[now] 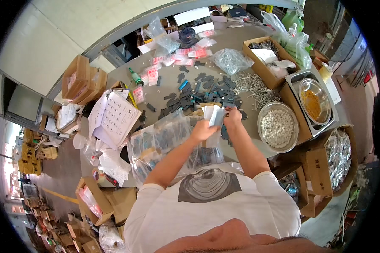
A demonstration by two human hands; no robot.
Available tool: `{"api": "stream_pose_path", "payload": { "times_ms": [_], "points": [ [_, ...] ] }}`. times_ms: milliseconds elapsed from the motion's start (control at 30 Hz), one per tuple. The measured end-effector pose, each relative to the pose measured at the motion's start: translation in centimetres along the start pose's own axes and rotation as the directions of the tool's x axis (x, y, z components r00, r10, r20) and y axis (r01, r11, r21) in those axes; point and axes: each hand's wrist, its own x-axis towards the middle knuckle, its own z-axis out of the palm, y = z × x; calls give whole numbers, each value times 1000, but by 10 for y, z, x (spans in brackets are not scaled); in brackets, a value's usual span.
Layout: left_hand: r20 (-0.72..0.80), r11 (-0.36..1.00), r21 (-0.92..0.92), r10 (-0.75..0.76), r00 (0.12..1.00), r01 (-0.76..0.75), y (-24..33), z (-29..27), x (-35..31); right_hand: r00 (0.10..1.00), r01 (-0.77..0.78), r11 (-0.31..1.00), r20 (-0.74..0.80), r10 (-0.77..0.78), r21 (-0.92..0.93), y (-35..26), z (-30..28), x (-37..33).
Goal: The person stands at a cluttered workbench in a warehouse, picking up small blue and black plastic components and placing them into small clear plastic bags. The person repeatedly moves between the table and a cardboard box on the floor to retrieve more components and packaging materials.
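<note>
My left hand (pixel 202 131) is closed around a small stack of white, pale-grey flat packets or folded papers (pixel 215 114); which of the two, I cannot tell. At the stack's right edge is my right hand (pixel 232 118), its fingers pinched together. What those fingers hold is too small to make out. Beyond both hands lies a spread heap of dark grey plastic parts (pixel 185 101), a few of them bluish. Under my left forearm rests a large clear plastic bag (pixel 156 139) with packed grey pieces inside.
Long metal screws (pixel 257 88) lie right of the heap, beside a steel bowl of white round pieces (pixel 278 126). Another bowl (pixel 313 103) holds orange-yellow bits. Printed sheets (pixel 118 114) are on the left, small red-and-white packets (pixel 185 55) at the back. Cardboard boxes (pixel 318 168) flank me.
</note>
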Motion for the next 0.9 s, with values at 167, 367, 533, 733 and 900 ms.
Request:
{"api": "stream_pose_path", "payload": {
  "times_ms": [167, 367, 533, 733, 900],
  "points": [
    [111, 786, -540, -291, 950, 303, 17, -31, 22, 917, 387, 627, 210, -339, -676, -25, -34, -4],
    [284, 609, -677, -302, 910, 414, 56, -69, 24, 534, 846, -299, 700, 475, -442, -43, -158, -65],
    [299, 505, -775, -238, 924, 381, 41, -73, 37, 453, 889, -337, 703, 548, -310, -22, -195, -64],
    [208, 519, -805, -209, 956, 288, 47, -77, 37, 557, 817, -439, 709, 433, -374, -14, -174, -64],
    [133, 680, -670, -286, 949, 299, 43, -87, 35, 593, 751, -405, 803, 64, -522, -34, -156, -49]
  ]
}}
